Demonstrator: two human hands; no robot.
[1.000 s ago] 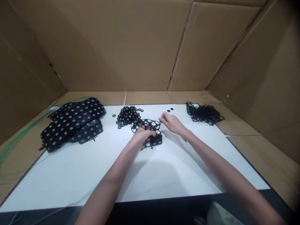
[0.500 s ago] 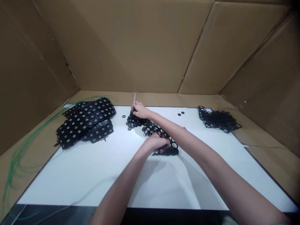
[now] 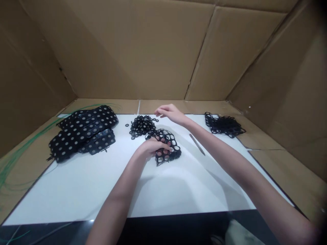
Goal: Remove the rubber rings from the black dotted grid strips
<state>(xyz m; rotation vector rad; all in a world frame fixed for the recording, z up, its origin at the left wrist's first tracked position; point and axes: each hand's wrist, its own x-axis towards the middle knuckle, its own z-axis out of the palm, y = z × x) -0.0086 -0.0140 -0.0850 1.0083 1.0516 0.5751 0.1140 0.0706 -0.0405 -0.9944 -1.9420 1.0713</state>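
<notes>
My left hand (image 3: pixel 155 146) is closed on a black sheet (image 3: pixel 167 136) full of round holes. The sheet bends over the fingers, and fingertips show through its openings. Farther back, my right hand (image 3: pixel 171 113) hovers over the white board, its fingers loosely stretched toward the left and nothing visible in them. Just left of it lies a pile of small black rings (image 3: pixel 142 125), with one ring (image 3: pixel 127 125) apart on the left. A slim greyish pointed tool (image 3: pixel 197 144) rests on the board between the sheet and my right forearm.
Black sheets with pale dots (image 3: pixel 84 132) are heaped at the left. Open black lattice sheets (image 3: pixel 226 126) lie stacked at the right. Thin green strands (image 3: pixel 28 143) trail along the left edge. Cardboard walls (image 3: pixel 127 51) enclose the back and sides of the white board (image 3: pixel 84 190).
My right hand went left to the ring pile, then lifted back to the right of it. The holed sheet stayed in my left hand and shifted its tilt. The camera view also swung.
</notes>
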